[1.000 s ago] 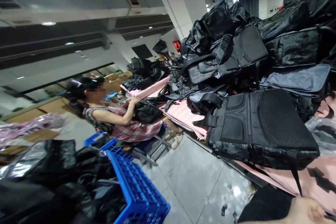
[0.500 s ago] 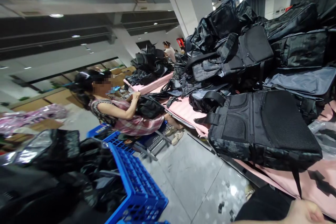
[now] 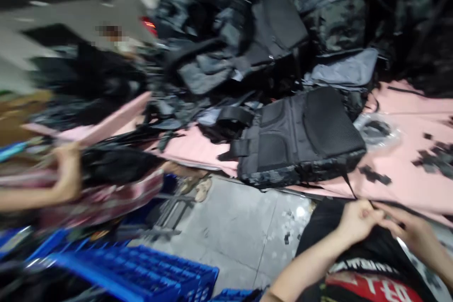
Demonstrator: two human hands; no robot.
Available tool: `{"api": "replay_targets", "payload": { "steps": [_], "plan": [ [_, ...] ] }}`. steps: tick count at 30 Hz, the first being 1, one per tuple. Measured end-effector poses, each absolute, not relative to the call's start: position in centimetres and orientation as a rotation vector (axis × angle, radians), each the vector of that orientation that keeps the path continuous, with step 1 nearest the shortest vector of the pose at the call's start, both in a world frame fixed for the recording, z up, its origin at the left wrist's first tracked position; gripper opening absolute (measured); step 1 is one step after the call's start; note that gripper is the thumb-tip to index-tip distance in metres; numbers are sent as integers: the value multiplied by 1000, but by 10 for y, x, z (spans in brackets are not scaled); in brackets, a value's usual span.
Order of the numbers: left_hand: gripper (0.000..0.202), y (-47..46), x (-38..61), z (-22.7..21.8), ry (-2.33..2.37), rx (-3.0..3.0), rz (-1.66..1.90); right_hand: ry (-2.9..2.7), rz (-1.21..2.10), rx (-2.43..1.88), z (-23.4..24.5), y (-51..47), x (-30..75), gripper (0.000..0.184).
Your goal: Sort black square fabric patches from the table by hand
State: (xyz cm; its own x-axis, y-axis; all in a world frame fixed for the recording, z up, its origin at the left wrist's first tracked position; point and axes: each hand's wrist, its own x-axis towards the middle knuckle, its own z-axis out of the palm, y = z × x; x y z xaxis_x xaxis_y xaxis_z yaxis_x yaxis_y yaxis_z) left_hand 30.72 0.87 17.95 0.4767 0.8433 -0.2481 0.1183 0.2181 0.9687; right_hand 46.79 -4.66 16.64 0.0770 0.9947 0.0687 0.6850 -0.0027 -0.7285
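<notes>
Black backpack [image 3: 300,139] lies untouched on the pink table [image 3: 417,193]; the view has swung, bringing the handwork into sight; left hand [image 3: 359,221] and right hand [image 3: 410,229] meet above black cloth [image 3: 375,245], fingers bent, whether grasping anything I cannot tell.

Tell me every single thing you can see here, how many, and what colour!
Table: at least one, pink-covered, centre to right
Backpack: one, black-grey, lying on the table's near side
Bag pile: too many to count, dark, behind the backpack
Plastic wrap: one, see-through, right of the backpack
Small pieces: many, black, far right
Crates: at least two, blue, lower left
Floor: one, grey, lower middle
Co-worker: one, pink checked clothing, left
Shoes: two, beige, left of centre
Cloth: one, black with red-white print, lower right
Left hand: one, bare, over the cloth
Right hand: one, bare, beside it
</notes>
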Motion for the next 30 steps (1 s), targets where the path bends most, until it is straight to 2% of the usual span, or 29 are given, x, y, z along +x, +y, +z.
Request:
{"api": "replay_targets", "payload": {
  "steps": [5, 10, 18, 22, 30],
  "plan": [
    [40, 17, 308, 183, 903, 1289, 542, -1440, 994, -1733, 198, -39, 459, 17],
    [29, 17, 310, 190, 834, 1218, 485, -1114, 1214, -1679, 201, -42, 457, 23],
    [25, 9, 317, 190, 950, 1159, 591, -832, 1196, -1642, 179, -41, 445, 47],
    [24, 10, 316, 188, 1018, 1149, 631, -756, 1213, -1543, 178, -37, 437, 48],
    [24, 8, 317, 188, 1041, 1020, 672, -829, 1007, -1679, 178, -37, 429, 46]
  ]
}}
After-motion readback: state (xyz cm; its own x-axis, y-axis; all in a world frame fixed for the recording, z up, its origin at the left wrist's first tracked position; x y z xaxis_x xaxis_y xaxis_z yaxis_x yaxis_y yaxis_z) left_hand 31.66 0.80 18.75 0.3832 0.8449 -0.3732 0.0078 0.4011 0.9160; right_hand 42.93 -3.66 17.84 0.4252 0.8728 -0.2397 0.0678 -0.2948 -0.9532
